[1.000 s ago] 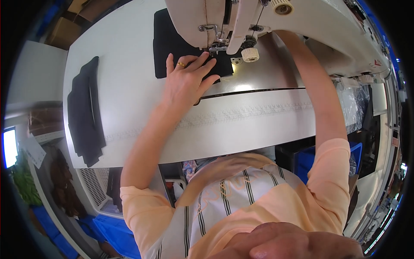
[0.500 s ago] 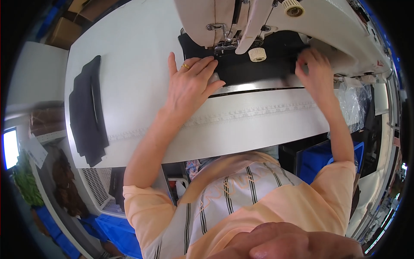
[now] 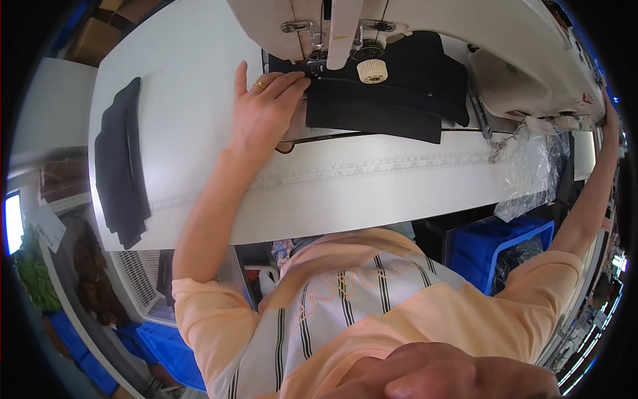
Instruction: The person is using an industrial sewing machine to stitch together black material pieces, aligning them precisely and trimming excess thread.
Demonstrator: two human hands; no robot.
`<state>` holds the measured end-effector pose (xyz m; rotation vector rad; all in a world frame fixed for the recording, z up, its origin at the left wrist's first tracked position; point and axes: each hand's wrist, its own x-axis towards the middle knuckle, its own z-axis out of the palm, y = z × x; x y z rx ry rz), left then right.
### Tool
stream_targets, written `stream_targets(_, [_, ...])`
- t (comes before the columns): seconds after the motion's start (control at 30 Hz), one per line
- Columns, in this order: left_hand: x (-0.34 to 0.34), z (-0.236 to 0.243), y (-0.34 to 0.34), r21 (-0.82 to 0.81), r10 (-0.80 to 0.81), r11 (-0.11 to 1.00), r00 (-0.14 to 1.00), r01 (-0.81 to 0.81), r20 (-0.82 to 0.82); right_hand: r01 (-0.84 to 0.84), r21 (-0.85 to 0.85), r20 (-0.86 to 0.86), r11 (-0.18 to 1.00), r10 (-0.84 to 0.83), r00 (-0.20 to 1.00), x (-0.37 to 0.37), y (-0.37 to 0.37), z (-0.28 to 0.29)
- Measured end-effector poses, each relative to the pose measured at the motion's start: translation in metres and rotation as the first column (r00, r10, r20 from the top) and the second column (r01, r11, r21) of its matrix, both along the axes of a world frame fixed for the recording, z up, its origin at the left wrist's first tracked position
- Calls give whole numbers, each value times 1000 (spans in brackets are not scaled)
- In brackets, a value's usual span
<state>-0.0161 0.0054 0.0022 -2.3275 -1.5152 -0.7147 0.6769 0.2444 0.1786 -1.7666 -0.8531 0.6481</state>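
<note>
My left hand (image 3: 266, 110), with a ring, lies with fingers outstretched beside the presser foot (image 3: 315, 62) of a white sewing machine (image 3: 531, 63), fingertips at the left end of the black fabric pieces (image 3: 372, 114). The fabric is spread under the needle area and toward the machine's pillar. My right hand (image 3: 608, 110) reaches up to the machine's far right end at the rim of the picture; its fingers are mostly hidden. A ridged white knob (image 3: 371, 71) sits above the fabric.
Dark cut pieces (image 3: 116, 159) lie stacked on the left of the white table (image 3: 186, 80). A crumpled clear plastic bag (image 3: 528, 173) is at the right. Below are blue crates (image 3: 465, 253) and a white basket (image 3: 136, 279); cardboard boxes (image 3: 93, 40) stand at upper left.
My right hand has left the fabric, where it was half a second ago, for the machine's far right end. The fabric now spreads rightward under the machine. My left hand sits slightly higher.
</note>
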Motion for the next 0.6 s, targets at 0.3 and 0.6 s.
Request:
stream_targets(0.3, [6, -10, 16, 38, -126, 992, 985, 122, 119, -33, 460, -133, 887, 105, 985, 64, -97, -33])
stream_targets(0.6, [4, -5, 13, 18, -131, 991, 988, 130, 82, 193, 614, -45, 765, -210, 977, 20, -100, -79])
